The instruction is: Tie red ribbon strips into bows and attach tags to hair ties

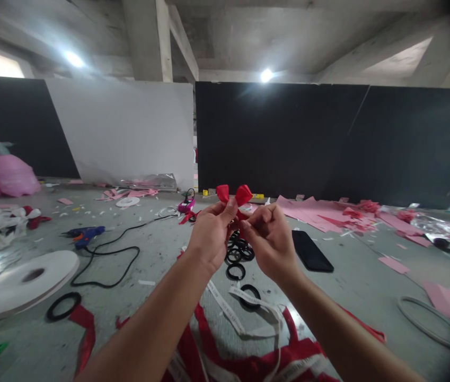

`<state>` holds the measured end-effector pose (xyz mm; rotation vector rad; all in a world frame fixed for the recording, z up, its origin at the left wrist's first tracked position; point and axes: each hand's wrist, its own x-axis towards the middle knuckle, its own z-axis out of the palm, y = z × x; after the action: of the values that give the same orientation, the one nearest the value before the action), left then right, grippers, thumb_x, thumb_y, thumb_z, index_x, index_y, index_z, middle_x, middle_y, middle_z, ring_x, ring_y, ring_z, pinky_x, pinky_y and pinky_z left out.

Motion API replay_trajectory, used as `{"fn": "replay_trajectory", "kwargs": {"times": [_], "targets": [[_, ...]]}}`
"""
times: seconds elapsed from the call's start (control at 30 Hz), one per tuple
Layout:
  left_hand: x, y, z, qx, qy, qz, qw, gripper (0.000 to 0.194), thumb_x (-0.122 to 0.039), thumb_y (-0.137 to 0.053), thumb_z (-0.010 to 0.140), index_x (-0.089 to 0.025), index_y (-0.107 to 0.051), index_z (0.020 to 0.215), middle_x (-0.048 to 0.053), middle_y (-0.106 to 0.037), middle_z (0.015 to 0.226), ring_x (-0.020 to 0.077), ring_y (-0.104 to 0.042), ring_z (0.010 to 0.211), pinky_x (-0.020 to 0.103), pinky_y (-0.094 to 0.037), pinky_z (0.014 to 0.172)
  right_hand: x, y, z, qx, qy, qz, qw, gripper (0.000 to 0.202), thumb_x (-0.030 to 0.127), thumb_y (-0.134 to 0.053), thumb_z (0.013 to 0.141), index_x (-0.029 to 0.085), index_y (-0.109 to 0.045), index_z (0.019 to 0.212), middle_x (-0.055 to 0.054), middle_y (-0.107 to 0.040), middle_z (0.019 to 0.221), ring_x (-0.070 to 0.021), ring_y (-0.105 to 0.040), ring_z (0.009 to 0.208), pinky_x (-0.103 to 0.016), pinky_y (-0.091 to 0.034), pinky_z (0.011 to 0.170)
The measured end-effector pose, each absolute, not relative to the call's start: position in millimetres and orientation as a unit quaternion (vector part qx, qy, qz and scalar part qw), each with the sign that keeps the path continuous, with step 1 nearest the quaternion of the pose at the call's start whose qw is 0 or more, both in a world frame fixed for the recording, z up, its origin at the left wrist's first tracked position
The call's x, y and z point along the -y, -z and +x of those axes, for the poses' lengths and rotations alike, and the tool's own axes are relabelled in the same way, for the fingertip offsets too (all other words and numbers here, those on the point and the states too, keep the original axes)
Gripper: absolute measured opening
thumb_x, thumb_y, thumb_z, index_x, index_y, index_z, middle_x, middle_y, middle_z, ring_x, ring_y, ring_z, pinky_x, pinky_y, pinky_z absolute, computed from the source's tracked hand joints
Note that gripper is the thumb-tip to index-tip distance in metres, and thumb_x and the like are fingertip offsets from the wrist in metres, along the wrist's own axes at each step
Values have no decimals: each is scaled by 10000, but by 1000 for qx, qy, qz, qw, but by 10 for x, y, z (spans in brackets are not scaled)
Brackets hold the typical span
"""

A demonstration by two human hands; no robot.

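Observation:
A red ribbon bow [244, 194] stands up between my two hands, its two loops showing above my fingers. My left hand [213, 233] pinches it at the middle, thumb uppermost. Close against it on the right, my right hand [271, 241] is closed, thumb and fingertips together on the lower part of the red ribbon. Just below and behind the hands lie several black rings [236, 271]. Nearer to me, a printed white ribbon [228, 313] and a heap of red ribbon [256, 363] lie under my forearms.
On the left are a white ribbon spool [28, 281], a blue glue gun [85, 235] with its black cord, and pink bags [12, 175]. A black phone [312, 250] lies right of my hands. Pink paper [312, 212] is spread along the black board [288, 143].

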<state>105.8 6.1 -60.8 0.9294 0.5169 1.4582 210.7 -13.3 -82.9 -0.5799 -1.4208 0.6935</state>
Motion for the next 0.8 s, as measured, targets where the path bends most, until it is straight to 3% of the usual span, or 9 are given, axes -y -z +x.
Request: {"fn": "replay_trajectory", "kwargs": {"times": [0.13,0.3,0.43,0.67,0.8], "targets": [[-80,653,1045,-242,-648,446,568,265,-378,-794,693,-135,-691,696,11,-647,622,111,-581,594,243,-447,617,125,794,2148,628,-326,-245,663,309,241,-646,813,252,-338,782,49,-455,710,-118,-499,659,-260,-426,595],[-61,683,1017,-233,-575,561,548,294,-409,-739,753,-130,-742,843,50,-679,739,134,-594,673,273,-464,680,77,701,2262,635,-279,-318,646,173,359,-628,855,217,-561,929,-20,-621,836,-154,-569,740,-293,-467,661],[-24,651,988,-259,-534,581,556,240,-354,-701,785,-125,-726,854,53,-658,735,125,-580,644,247,-459,617,45,696,2320,657,-202,-371,625,245,364,-589,889,160,-688,796,-24,-628,693,-145,-542,644,-281,-433,590],[18,611,996,-360,-565,609,424,325,-452,-600,847,-137,-663,800,10,-580,597,111,-516,490,220,-421,467,56,725,2334,673,-75,-417,607,207,296,-594,886,166,-754,896,-37,-711,758,-161,-611,698,-285,-454,642],[-8,638,996,-367,-600,611,363,289,-403,-556,883,-149,-650,782,-3,-551,559,106,-492,486,201,-385,453,63,696,2321,665,-152,-407,608,204,297,-611,868,144,-740,909,-49,-726,781,-159,-631,692,-279,-480,639]]}}
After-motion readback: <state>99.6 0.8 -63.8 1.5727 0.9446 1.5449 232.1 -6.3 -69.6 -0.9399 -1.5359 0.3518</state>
